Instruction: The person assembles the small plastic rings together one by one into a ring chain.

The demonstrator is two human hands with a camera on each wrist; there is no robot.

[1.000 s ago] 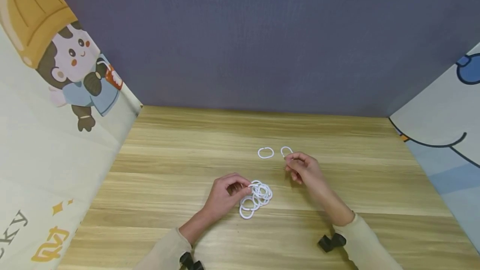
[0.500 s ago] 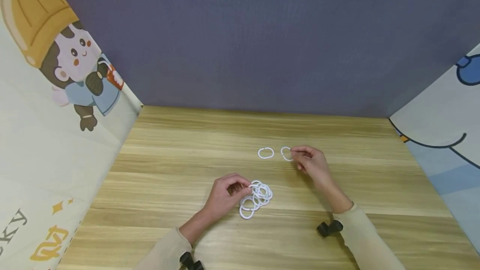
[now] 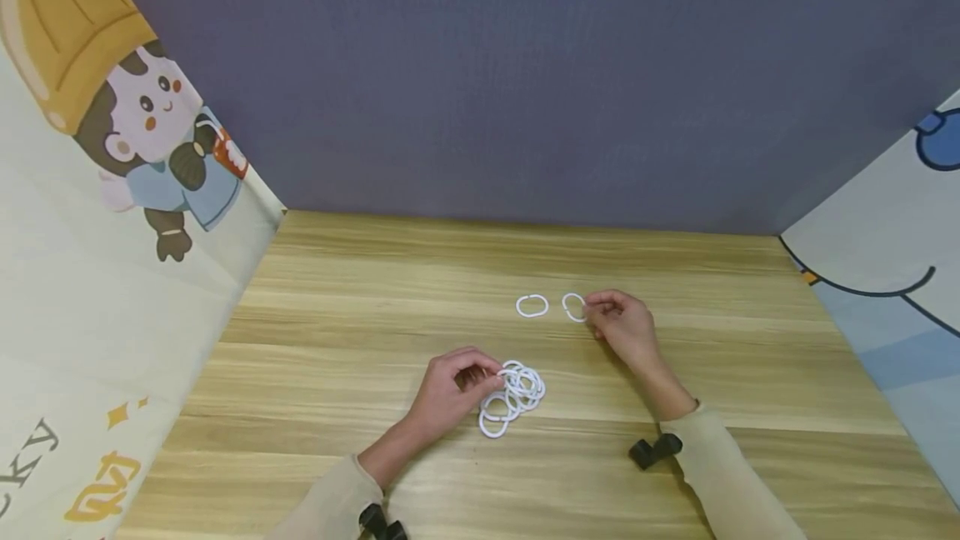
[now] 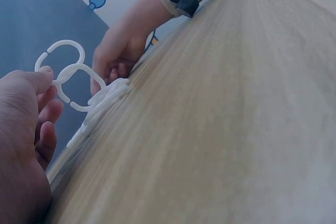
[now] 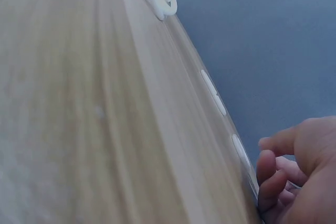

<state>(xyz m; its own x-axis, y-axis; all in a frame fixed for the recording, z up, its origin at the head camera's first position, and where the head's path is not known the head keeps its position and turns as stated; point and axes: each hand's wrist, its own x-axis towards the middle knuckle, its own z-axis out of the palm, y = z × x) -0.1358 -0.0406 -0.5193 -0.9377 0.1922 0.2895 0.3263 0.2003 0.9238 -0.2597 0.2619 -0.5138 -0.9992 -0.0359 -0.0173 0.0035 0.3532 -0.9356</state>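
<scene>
My left hand [image 3: 446, 390] pinches a white plastic curtain ring [image 4: 68, 43] between thumb and fingertips. In the left wrist view that ring stands upright and overlaps another ring [image 4: 95, 73]; whether they link is unclear. Below lies the heap of white curtain rings [image 3: 528, 390]. Farther back, one oval ring [image 3: 532, 316] lies flat by itself. To its right a second ring [image 3: 565, 312] lies flat, its right edge at the fingertips of my right hand [image 3: 626, 327]. The right fingers [image 5: 273, 182] are bent; I cannot tell whether they pinch the ring or only touch it.
The wooden table [image 3: 360, 290] carries everything. A dark blue-grey panel [image 3: 480, 90] stands along its back edge. Printed walls with cartoon figures flank it at left [image 3: 75, 290] and right [image 3: 885, 273]. Black devices sit at both wrists.
My right hand has moved slightly back and right, from the near side of the right-hand ring to its right edge, uncovering more of it. The left hand and heap stay put.
</scene>
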